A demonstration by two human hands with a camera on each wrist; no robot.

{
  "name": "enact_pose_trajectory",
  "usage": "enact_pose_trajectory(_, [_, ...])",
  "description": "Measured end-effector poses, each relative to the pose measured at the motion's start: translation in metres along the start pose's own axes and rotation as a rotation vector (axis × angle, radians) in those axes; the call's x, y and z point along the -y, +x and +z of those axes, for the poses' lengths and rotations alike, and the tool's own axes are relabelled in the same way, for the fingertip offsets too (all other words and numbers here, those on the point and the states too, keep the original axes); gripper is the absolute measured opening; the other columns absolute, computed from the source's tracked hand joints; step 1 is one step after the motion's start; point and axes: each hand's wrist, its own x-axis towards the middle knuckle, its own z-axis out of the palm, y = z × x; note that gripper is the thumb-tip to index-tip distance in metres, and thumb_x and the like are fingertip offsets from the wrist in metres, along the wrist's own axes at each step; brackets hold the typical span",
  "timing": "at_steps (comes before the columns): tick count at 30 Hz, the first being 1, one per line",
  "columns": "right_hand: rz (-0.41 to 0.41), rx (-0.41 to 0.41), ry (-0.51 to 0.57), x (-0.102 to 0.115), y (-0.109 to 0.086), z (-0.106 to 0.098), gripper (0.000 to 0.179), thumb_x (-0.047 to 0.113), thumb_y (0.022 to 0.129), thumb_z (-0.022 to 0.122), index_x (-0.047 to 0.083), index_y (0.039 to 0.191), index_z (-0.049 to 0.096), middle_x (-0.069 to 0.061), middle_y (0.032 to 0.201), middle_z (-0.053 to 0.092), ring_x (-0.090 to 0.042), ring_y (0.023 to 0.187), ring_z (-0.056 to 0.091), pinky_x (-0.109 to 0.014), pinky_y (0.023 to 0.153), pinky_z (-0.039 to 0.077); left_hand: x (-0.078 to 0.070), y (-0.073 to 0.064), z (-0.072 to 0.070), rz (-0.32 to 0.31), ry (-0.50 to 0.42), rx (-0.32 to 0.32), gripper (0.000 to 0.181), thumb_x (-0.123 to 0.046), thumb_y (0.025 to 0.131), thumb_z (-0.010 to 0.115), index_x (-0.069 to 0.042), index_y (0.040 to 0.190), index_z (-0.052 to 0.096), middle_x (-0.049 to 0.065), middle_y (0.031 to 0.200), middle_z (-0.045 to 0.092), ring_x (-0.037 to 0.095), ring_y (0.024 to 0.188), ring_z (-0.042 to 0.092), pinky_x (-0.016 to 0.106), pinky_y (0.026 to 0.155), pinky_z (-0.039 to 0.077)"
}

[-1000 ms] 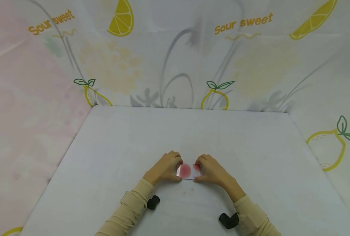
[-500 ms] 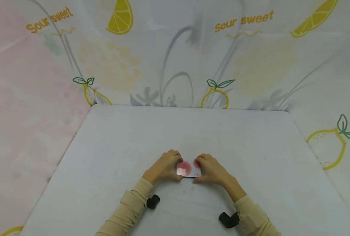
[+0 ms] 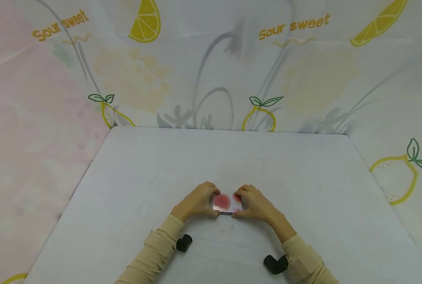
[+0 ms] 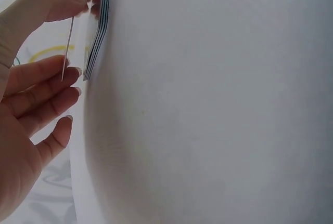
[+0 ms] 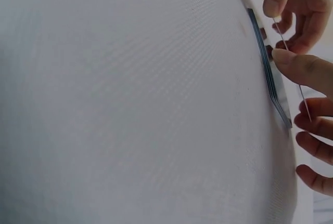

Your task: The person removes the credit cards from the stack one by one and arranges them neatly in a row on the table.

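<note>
Head view: hands (image 3: 197, 202) (image 3: 256, 204) pinch pink-circled card (image 3: 222, 202); more of stack (image 4: 104, 13) shows beneath than earlier.

White tabletop (image 3: 161, 165); lemon-print backdrop (image 3: 211, 67) behind, lettered "Sour sweet"; pinkish cloth (image 3: 36, 138) at left.

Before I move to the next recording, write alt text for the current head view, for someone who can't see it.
A person's left hand and right hand, in beige sleeves, hold a small white card with pink circles by its ends, over a white table. Behind, a pale backdrop shows lemon drawings and "Sour sweet" lettering.
</note>
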Motion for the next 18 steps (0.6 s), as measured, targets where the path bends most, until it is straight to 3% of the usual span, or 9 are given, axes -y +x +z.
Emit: enact_pose_trajectory(18, [-0.002, 0.010, 0.001, 0.001, 0.009, -0.006, 0.059, 0.034, 0.067, 0.083, -0.004, 0.108, 0.064, -0.011, 0.102, 0.062, -0.026, 0.096, 0.056, -0.045, 0.085, 0.046, 0.000, 0.001, -0.011, -0.023, -0.036, -0.002, 0.048, -0.021, 0.063, 0.081, 0.002, 0.102, 0.065, 0.008, 0.098, 0.062, 0.020, 0.095, 0.055, 0.033, 0.088, 0.048])
